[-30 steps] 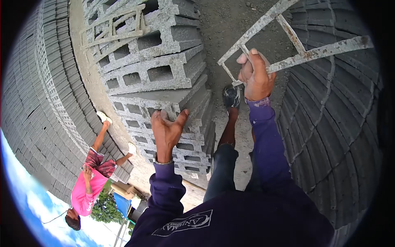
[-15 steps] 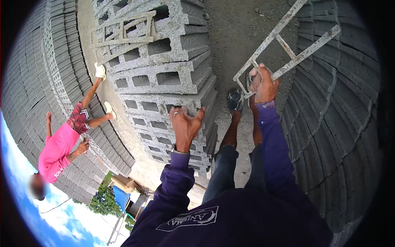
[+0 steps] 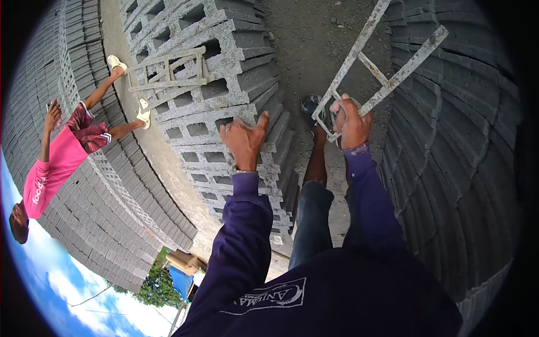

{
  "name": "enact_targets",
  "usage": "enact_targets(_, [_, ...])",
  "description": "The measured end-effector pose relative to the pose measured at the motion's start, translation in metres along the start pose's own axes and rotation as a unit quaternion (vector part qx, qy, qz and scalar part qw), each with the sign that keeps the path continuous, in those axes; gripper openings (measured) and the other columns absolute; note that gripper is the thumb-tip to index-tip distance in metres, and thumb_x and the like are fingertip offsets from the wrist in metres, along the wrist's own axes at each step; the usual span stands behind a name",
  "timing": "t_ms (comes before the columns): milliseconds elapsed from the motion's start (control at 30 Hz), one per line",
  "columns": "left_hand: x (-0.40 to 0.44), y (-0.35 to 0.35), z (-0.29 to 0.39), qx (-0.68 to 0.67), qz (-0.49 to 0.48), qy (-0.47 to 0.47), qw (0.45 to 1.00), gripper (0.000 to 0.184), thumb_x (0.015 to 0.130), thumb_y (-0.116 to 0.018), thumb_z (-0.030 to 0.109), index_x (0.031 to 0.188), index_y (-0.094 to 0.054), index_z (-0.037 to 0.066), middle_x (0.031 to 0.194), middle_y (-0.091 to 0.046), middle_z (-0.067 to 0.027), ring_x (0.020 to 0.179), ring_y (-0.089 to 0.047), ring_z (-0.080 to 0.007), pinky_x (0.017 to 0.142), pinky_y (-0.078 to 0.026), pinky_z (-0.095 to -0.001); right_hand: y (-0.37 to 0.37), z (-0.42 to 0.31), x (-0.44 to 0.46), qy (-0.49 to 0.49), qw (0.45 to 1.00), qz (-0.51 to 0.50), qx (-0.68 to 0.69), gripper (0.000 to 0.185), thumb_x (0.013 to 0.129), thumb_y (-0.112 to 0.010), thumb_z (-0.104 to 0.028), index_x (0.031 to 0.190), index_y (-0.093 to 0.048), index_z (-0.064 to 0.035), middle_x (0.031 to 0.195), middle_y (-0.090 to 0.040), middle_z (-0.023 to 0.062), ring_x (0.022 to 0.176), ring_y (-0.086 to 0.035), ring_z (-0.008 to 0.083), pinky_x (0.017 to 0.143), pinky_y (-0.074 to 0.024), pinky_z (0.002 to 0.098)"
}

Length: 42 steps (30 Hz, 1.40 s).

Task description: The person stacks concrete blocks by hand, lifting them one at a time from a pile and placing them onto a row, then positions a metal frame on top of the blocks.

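Observation:
My left hand [image 3: 246, 141] rests on the stack of grey hollow concrete blocks. Its fingers curl at the opening of one hollow block [image 3: 197, 129], with the thumb spread over the edge. My right hand [image 3: 353, 121] is closed around the narrow end of a worn, whitish metal frame [image 3: 375, 68] with side rails and crossbars. This frame is held over the ground, beside the stack. A second, similar frame [image 3: 165, 83] lies against the blocks beyond my left hand.
Rows of stacked blocks [image 3: 455, 151] line my right side. A gravel path [image 3: 306, 45] runs between the stacks, with my shoe [image 3: 310, 106] on it. On the left, a person in a pink shirt [image 3: 56, 168] stands by another long block wall [image 3: 120, 216].
My left hand has shifted along the stack, away from my body. The frame in my right hand sits slightly further left in view. The person in pink has stepped and raised an arm.

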<state>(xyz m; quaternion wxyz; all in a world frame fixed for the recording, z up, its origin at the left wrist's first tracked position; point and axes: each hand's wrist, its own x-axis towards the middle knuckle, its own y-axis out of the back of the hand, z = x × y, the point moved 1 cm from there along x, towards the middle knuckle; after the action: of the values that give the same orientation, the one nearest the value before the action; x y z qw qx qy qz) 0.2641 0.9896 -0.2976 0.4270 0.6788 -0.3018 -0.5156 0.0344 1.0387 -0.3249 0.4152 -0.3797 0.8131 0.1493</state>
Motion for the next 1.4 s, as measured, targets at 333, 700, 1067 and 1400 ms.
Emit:
enact_targets(333, [0.014,-0.022,-0.018,-0.216,0.114,-0.101,0.964,0.055,0.066,-0.083,0.037,0.062,-0.057,-0.011,0.055,-0.054,-0.0117,0.052,-0.049,-0.0214,0.053,-0.042,-0.0395,-0.046,-0.014,0.045,0.016,0.998,-0.051,0.025,0.038,0.091,-0.057,-0.035,0.072,-0.062,-0.0024,0.05,-0.04,-0.0029,0.044,-0.038,0.0083,0.044,-0.0298,0.0274])
enact_targets(700, [0.015,-0.007,-0.012,-0.15,0.027,-0.017,0.988,0.058,0.066,-0.083,0.038,0.052,-0.05,-0.007,0.047,-0.052,-0.0119,0.043,-0.046,-0.025,0.047,-0.04,-0.0417,-0.05,-0.022,0.05,-0.008,0.998,-0.053,0.041,0.035,0.088,-0.065,-0.032,0.076,-0.066,0.0007,0.05,-0.042,-0.0023,0.04,-0.034,0.0074,0.039,-0.0262,0.027])
enact_targets(1067, [-0.008,-0.005,-0.019,-0.134,0.008,0.002,0.991,0.053,0.066,-0.083,0.037,0.074,-0.063,-0.011,0.082,-0.06,-0.0285,0.094,-0.054,-0.0435,0.086,-0.042,-0.0482,-0.059,-0.029,0.038,0.043,0.997,-0.068,-0.01,0.038,0.092,-0.061,-0.033,0.076,-0.065,0.0017,0.049,-0.041,-0.0036,0.042,-0.035,0.0069,0.043,-0.0276,0.0269])
enact_targets(1400, [-0.012,0.035,-0.022,-0.279,-0.058,0.067,0.956,0.041,0.072,-0.084,0.026,0.07,-0.058,-0.006,0.067,-0.06,-0.0081,0.059,-0.05,-0.0143,0.056,-0.042,-0.0296,-0.102,0.099,0.099,0.027,0.978,-0.109,-0.178,0.042,0.09,-0.057,-0.04,0.078,-0.07,-0.0018,0.054,-0.052,0.0057,0.057,-0.054,0.0172,0.058,-0.0426,0.034])
